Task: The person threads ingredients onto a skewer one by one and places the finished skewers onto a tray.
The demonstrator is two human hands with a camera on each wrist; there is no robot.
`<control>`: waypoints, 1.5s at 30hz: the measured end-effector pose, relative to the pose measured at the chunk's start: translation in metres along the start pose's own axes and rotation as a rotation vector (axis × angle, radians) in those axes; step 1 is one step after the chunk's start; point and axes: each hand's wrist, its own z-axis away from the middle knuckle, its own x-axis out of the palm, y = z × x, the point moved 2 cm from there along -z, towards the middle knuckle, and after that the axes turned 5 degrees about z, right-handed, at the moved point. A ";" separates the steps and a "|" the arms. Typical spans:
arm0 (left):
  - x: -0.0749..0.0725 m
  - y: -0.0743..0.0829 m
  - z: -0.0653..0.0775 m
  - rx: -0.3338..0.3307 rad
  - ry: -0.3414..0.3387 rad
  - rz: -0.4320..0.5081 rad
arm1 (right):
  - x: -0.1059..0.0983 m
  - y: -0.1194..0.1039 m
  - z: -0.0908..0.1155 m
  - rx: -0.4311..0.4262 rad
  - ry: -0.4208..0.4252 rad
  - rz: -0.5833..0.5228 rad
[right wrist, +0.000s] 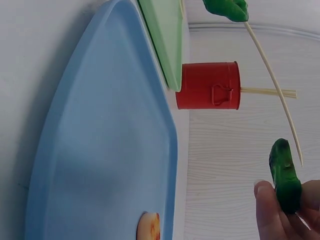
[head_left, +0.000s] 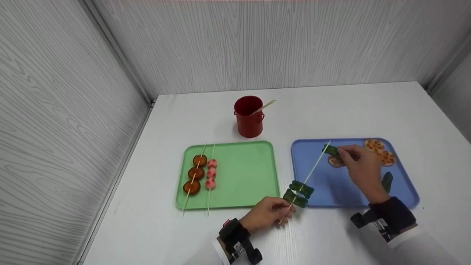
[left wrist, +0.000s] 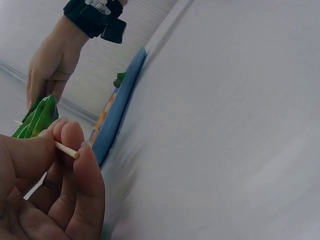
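Left hand (head_left: 265,215) pinched a bamboo skewer (head_left: 311,173) near its blunt end, two green pepper pieces (head_left: 298,194) already threaded — right hand (head_left: 362,167) gripped a third green piece (head_left: 331,150) by the skewer tip, over the blue tray (head_left: 323,191).

I see a red cup (head_left: 249,117) behind the green tray (head_left: 246,173), one stick (head_left: 263,107) leaning out of it. On that tray lie two finished skewers side by side: brown rounds (head_left: 195,173) and pink pieces (head_left: 211,173).
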 end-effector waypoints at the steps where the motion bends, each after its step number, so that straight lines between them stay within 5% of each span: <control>1: 0.000 0.000 0.000 0.000 -0.002 0.000 | 0.000 0.000 0.000 0.007 0.015 0.001; 10: -0.001 -0.002 0.000 0.026 -0.034 -0.029 | -0.001 0.006 -0.002 0.125 0.020 -0.092; 21: -0.002 0.003 0.001 -0.029 -0.084 -0.017 | -0.001 0.008 -0.005 0.198 0.002 -0.124; 45: 0.002 0.004 -0.001 -0.044 -0.061 -0.063 | -0.003 0.005 -0.001 0.048 0.006 -0.145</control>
